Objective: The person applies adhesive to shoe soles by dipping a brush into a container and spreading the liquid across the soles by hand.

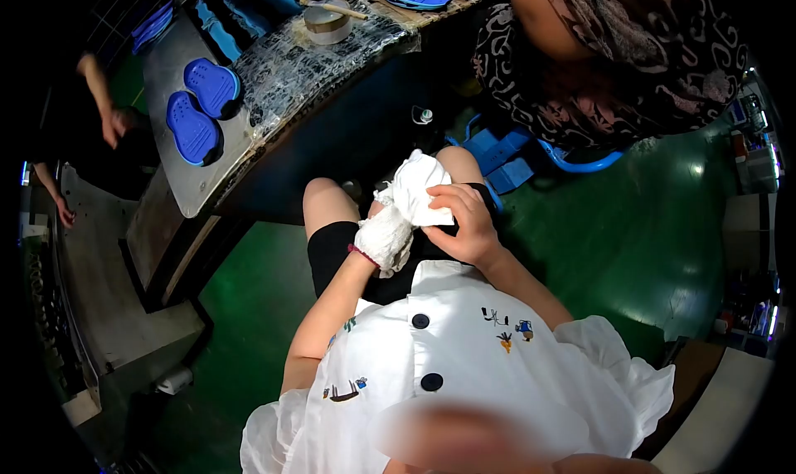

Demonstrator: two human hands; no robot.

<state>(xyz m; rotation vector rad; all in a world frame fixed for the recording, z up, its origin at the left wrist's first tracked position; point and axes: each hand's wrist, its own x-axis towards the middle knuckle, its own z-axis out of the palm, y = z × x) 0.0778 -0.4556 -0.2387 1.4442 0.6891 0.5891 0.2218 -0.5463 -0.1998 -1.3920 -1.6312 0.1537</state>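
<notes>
My left hand wears a white knitted glove with a dark red cuff edge. It is closed around the gathered lower part of a white cloth, though most of its fingers are hidden. The cloth bunches upward above my lap; whether it is a rag or a second glove I cannot tell. My bare right hand pinches the cloth's right side between thumb and fingers. Both hands are close together over my black shorts.
Left of my knees, a worktable bears a pair of blue shoe soles, more blue pieces and a round tub with a stick across it. Another person in a patterned garment is at upper right, near a blue stool. Someone's arm shows far left.
</notes>
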